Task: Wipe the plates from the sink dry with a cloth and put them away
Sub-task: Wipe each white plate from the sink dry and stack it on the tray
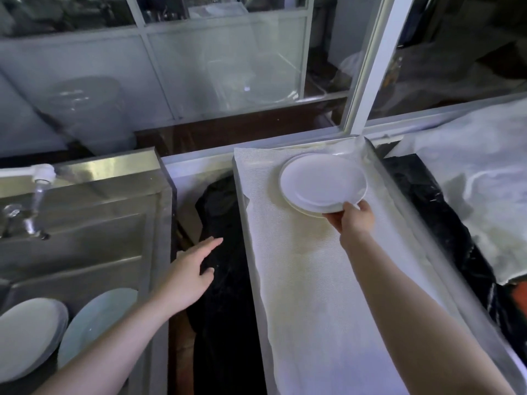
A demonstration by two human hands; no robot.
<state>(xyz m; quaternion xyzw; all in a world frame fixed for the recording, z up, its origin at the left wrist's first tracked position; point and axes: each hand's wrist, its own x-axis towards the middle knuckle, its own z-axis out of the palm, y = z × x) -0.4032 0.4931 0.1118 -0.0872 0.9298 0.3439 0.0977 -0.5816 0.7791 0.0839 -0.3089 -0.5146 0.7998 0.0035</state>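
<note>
My right hand (353, 220) pinches the near rim of a white plate (322, 181), which lies on top of other white plates at the far end of a metal tray (248, 252) lined with a white cloth (308, 295). My left hand (191, 272) hovers with straight fingers over a dark cloth (225, 280) in the gap between sink and tray, holding nothing. Two more white plates (28, 334) (94, 323) lean in the steel sink (85, 252) at the lower left.
A tap (40, 178) juts over the sink at the left. Behind the counter stands a glass cabinet (216, 67) with stacked dishes inside. Black and white plastic sheeting (470, 195) lies to the right of the tray.
</note>
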